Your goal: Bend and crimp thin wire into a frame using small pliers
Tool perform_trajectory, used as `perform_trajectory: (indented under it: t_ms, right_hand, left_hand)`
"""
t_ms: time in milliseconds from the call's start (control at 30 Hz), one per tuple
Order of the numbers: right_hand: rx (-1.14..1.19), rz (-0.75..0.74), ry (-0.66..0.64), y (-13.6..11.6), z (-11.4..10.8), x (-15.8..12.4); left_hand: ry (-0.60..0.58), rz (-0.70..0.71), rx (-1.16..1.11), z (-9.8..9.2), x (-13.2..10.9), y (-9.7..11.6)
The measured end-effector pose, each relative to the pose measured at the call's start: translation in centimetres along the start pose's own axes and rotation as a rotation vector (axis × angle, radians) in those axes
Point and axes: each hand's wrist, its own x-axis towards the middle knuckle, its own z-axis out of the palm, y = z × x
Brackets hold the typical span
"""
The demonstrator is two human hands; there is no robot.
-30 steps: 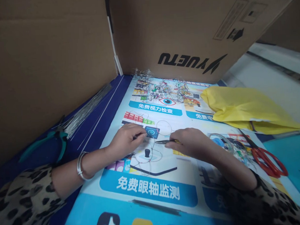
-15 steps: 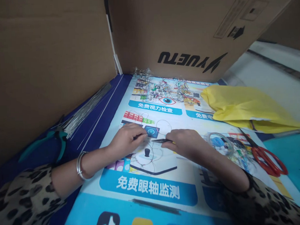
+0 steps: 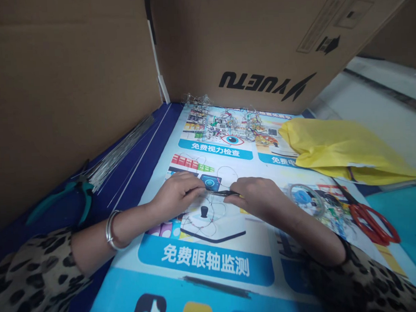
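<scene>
Thin looped wire (image 3: pixel 215 216) with small beads hangs between and below my hands, over the printed sheet (image 3: pixel 130 279). My left hand (image 3: pixel 177 192) is closed in a pinch on part of this wire. My right hand (image 3: pixel 256 194) is wrapped round slim dark-tipped pliers (image 3: pixel 223 193), whose handles are mostly hidden in the palm. The tips of the pliers point left and meet the wire right beside my left fingertips.
Teal-handled pliers (image 3: pixel 83 191) and a bundle of straight wires (image 3: pixel 120 153) lie at left. Tangled wire pieces (image 3: pixel 227 120) sit at the back. Red scissors (image 3: pixel 371 222), a clear round container (image 3: pixel 304 198) and a yellow bag (image 3: pixel 341 145) are at right. Cardboard walls (image 3: pixel 258 39) stand behind.
The tips of the pliers have moved left and slightly up, up to my left fingertips. The wire loops below have shifted a little.
</scene>
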Motion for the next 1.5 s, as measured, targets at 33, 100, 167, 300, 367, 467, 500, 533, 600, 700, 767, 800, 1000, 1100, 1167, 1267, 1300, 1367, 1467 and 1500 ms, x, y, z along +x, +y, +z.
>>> perform_trajectory:
  t_ms: [33,100,167,300,367,467,500,533,600,700,767,800,1000,1100,1167,1267,1300,1367,1467,1500]
  right_hand:
    - [0.002,0.003,0.003,0.0,0.0,0.0]
    - [0.006,0.008,0.015,-0.1,-0.1,0.0]
    - [0.008,0.007,0.028,-0.1,-0.2,0.0]
    - [0.002,0.002,0.037,-0.1,-0.3,0.0]
    - [0.001,0.001,0.035,0.0,-0.3,0.0]
    - [-0.012,0.002,0.034,0.1,0.0,0.1]
    - [-0.016,0.002,0.032,0.2,0.1,0.2]
    - [-0.018,0.003,0.032,0.2,0.2,0.2]
    - [-0.020,0.003,0.034,0.1,0.4,0.4]
    - [-0.021,-0.012,0.062,0.0,0.8,0.5]
    - [-0.017,-0.028,0.104,0.0,1.1,0.5]
    - [-0.014,-0.034,0.130,0.0,1.2,0.5]
    - [0.019,-0.037,0.256,0.1,2.5,0.2]
    - [0.038,-0.009,0.307,0.0,3.1,-0.1]
    - [0.054,0.016,0.336,-0.1,3.3,-0.2]
    - [0.071,0.052,0.349,-0.2,3.6,-0.4]
    - [0.073,0.057,0.348,-0.2,3.7,-0.4]
    - [0.077,0.054,0.354,-0.2,3.9,-0.4]
    - [0.093,0.025,0.391,-0.2,4.1,-0.4]
    - [0.098,0.003,0.406,-0.2,4.2,-0.3]
  left_hand:
    - [0.000,0.006,-0.001,0.0,0.0,0.0]
    - [0.000,0.024,-0.009,0.1,0.0,-0.2]
    - [-0.001,0.046,-0.018,0.1,-0.1,-0.3]
    - [-0.007,0.062,-0.020,0.2,-0.1,-0.4]
    - [-0.009,0.054,-0.015,0.1,-0.1,-0.4]
    - [0.008,0.044,-0.012,0.0,-0.1,-0.3]
    - [0.016,0.042,-0.011,0.0,-0.1,-0.3]
    - [0.023,0.041,-0.009,0.0,-0.1,-0.3]
    - [0.029,0.041,-0.004,0.0,-0.1,-0.3]
    - [0.041,0.049,-0.001,0.0,-0.1,-0.4]
    - [0.053,0.049,0.000,0.1,-0.2,-0.5]
    - [0.058,0.047,0.000,0.1,-0.2,-0.5]
    - [0.083,-0.003,0.021,0.0,0.0,-0.2]
    - [0.095,-0.032,0.011,-0.1,0.1,0.0]
    - [0.097,-0.046,0.006,-0.2,0.1,0.1]
    - [0.100,-0.057,0.004,-0.1,0.1,0.1]
    - [0.101,-0.056,0.004,-0.1,0.1,0.1]
    - [0.102,-0.051,0.007,-0.1,0.1,0.0]
    - [0.106,-0.038,0.017,0.0,-0.1,-0.1]
    - [0.108,-0.033,0.023,0.0,-0.1,-0.1]
